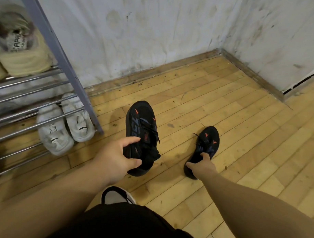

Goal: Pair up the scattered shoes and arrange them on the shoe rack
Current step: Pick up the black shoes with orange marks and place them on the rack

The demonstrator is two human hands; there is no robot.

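— On the wooden floor (224,107), right of the shoe rack (37,100), where were the black shoes?
— Left hand (114,156) gripped the left black shoe (140,121); right hand (202,166) pinched the right black shoe (208,138).

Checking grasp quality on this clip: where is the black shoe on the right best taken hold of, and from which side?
At the heel collar, from behind. The right shoe lies on the floor with its toe pointing away, so the open heel faces the person. The right hand is already there, fingers at the opening. The laces look loose, so avoid them.
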